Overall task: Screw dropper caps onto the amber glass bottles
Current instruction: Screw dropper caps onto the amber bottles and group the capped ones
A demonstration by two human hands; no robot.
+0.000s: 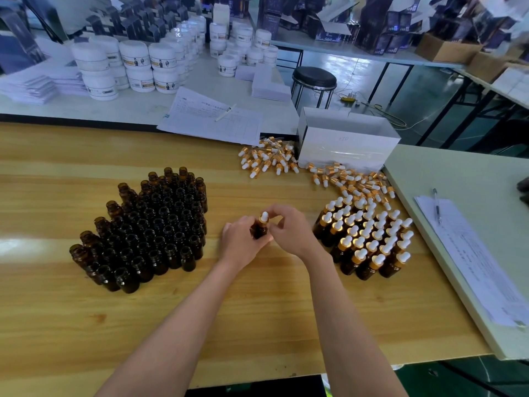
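Observation:
My left hand (242, 239) grips an amber glass bottle (260, 230) upright above the wooden table. My right hand (289, 227) pinches the dropper cap (264, 217), gold collar and white rubber bulb, sitting on that bottle's neck. To the left stands a dense cluster of uncapped amber bottles (151, 224). To the right stands a group of capped bottles (369, 239). Loose dropper caps (289, 159) lie in a scattered pile at the back right of the table.
A white open box (346, 138) sits behind the loose caps. Paper forms with a pen (469, 253) lie on a pale board at the right. Another form and pen (211, 116), white jars (137, 64) and a black stool (315, 78) are farther back.

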